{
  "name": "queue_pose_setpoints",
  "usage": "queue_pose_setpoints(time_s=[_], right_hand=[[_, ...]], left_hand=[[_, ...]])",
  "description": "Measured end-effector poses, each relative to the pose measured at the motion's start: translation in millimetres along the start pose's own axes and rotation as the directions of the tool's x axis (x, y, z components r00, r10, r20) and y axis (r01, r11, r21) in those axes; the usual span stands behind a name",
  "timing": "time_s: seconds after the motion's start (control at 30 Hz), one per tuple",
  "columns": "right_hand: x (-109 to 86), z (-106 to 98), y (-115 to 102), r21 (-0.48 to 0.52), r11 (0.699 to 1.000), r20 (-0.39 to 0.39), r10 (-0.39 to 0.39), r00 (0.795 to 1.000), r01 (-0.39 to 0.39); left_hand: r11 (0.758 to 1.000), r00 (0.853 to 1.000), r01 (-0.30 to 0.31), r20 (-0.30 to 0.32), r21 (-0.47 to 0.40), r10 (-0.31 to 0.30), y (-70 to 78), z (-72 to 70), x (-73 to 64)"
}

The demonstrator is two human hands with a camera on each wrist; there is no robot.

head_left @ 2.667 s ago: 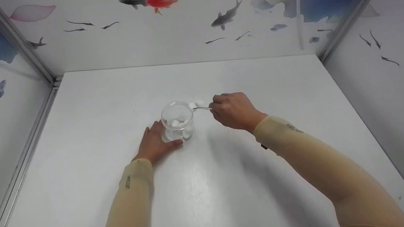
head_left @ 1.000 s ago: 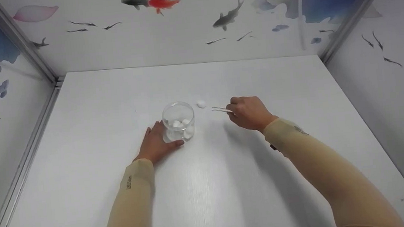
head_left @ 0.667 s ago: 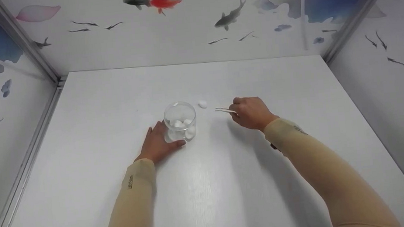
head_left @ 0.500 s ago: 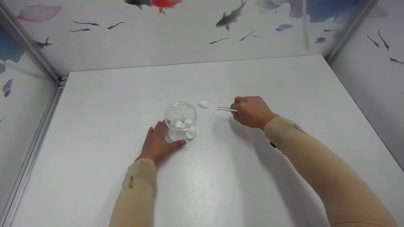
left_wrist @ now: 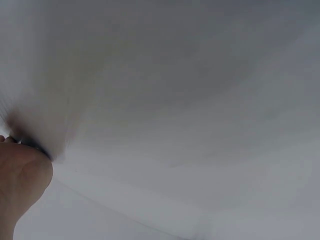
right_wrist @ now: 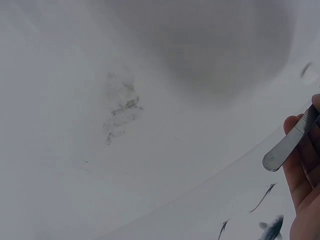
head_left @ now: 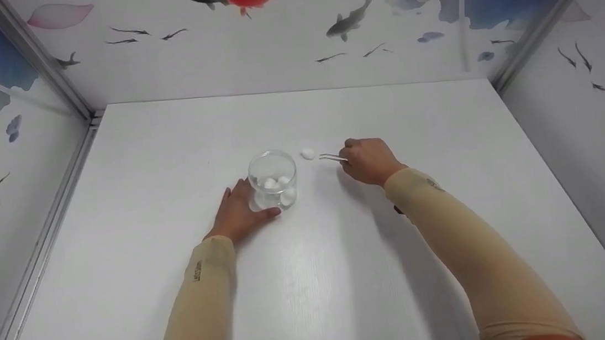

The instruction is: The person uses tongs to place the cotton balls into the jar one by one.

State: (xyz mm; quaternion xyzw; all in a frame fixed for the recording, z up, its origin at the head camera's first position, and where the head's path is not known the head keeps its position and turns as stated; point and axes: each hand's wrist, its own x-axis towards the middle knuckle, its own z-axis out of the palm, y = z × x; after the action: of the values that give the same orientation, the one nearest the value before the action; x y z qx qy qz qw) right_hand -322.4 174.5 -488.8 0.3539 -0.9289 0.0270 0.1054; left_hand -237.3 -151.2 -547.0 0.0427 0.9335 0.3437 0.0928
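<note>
In the head view a clear plastic jar (head_left: 273,179), lidless at the top, stands upright on the white table with several white cotton balls (head_left: 276,182) inside. My left hand (head_left: 237,215) holds it low on its left side, thumb in front and fingers behind. My right hand (head_left: 369,159) pinches metal tweezers (head_left: 333,157), which point left. Their slightly parted tips are just right of a single white cotton ball (head_left: 307,153) lying beside the jar. The right wrist view shows the rounded end of the tweezers (right_wrist: 282,152) against the fingers. Only part of my left hand (left_wrist: 25,177) appears in the left wrist view.
The white table (head_left: 304,303) is enclosed by a back panel (head_left: 268,45) and side panels printed with fish and petals. Metal frame strips (head_left: 37,240) run along the left edge and the corners.
The tweezers were at the cotton ball by the jar, then drew back to the right, leaving it on the table. Since half a second ago they have moved slightly left towards it.
</note>
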Motion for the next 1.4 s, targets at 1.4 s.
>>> queue_pose_setpoints(time_s=[1.4], right_hand=[[28.1, 17.5, -11.8, -0.147, 0.989, 0.046, 0.041, 0.998, -0.034]], left_hand=[[1.0, 1.0, 0.0, -0.015, 0.024, 0.001, 0.1, 1.1, -0.4]])
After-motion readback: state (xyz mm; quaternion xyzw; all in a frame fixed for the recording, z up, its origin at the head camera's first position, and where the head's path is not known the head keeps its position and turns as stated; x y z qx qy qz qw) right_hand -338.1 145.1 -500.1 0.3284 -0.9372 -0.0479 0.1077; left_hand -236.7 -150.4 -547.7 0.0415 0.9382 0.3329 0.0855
